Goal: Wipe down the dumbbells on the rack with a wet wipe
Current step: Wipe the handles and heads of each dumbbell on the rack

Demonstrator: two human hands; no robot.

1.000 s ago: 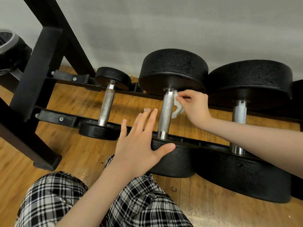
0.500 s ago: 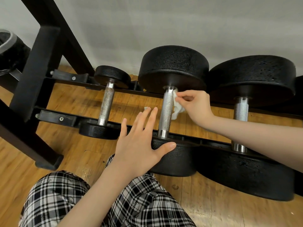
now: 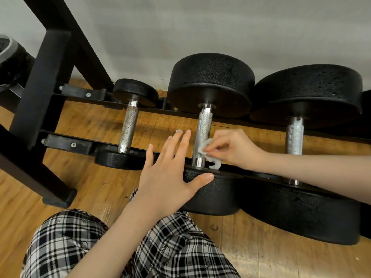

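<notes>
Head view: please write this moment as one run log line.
right hand rubs wet wipe on middle dumbbell handle | left hand braces its near head

A grey wall [image 3: 200, 27] is running behind. A wood floor [image 3: 261, 257] is lying below, catching soft light.

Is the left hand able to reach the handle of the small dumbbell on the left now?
Probably yes: the left hand is open, and nothing lies between it and the small dumbbell's handle.
</notes>
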